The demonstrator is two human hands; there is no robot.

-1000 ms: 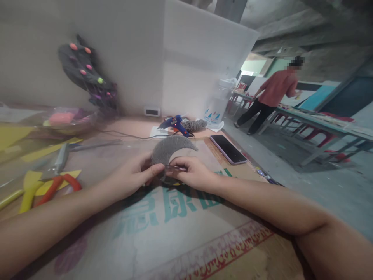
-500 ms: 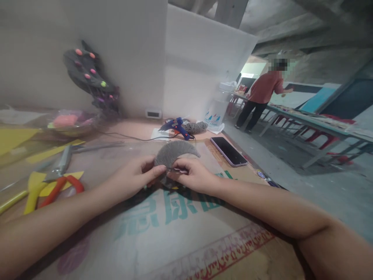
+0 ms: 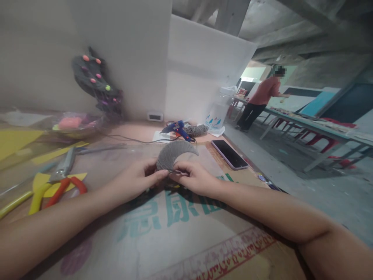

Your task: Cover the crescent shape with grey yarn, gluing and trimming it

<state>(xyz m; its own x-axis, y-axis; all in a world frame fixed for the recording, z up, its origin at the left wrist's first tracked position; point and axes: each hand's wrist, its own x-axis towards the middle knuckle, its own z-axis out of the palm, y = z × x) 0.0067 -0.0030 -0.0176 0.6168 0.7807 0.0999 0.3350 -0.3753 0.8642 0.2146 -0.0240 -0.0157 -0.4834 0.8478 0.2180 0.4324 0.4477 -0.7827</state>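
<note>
Grey crescent point(image 3: 176, 149): just 1, held in both hands over the middle of the tabletop point(image 3: 116, 249), visible tip pointing right.
Done so far: upper curve looks fully covered in fine grey strands, no gaps I can spot.
Left over: hard to say, fingers hide the bottom end. With both hands busy there, I'd guess that bit's unfinished.
Left hand point(image 3: 145, 175) grip: closed on the lower left side, thumb across the front.
Right hand point(image 3: 194, 177) grip: thumb and finger pinched together on a dark strand point(image 3: 175, 171) by the bottom end, too small to make out properly.
Glue gun point(image 3: 179, 130): 1, near the far edge.
Cord bundle point(image 3: 199, 130): 1, just beside it, towards the far right corner.
Phone point(image 3: 230, 154): 1, along the right edge.
Red handles point(image 3: 58, 191): 2, one tool by the look of it, towards the left edge.
Dark ornament point(image 3: 79, 74): 1, up by the wall past the far edge; at least 4 pinkish balls, 1 green.
</note>
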